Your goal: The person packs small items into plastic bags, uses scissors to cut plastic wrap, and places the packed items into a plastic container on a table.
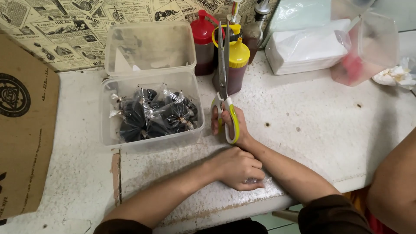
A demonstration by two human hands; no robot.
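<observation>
Right hand [228, 125]: wrapped round green-handled scissors [224, 86], blades pointing up
Left hand [237, 168]: fist pressing a small clear plastic bag [259, 181] onto the counter's [312, 121] near edge
Tub [151, 145]: dark sauce packets [154, 115], left of the scissors

Pretty beat-up white desk [329, 125], speckled and chipped along the front edge. Sitting on it: a clear plastic tub [151, 138] of little dark sauce bags, red-capped and yellow-capped squeeze bottles [237, 65], a wrapped stack of white napkins [305, 47] and a cardboard sheet [24, 130] on the left.
</observation>
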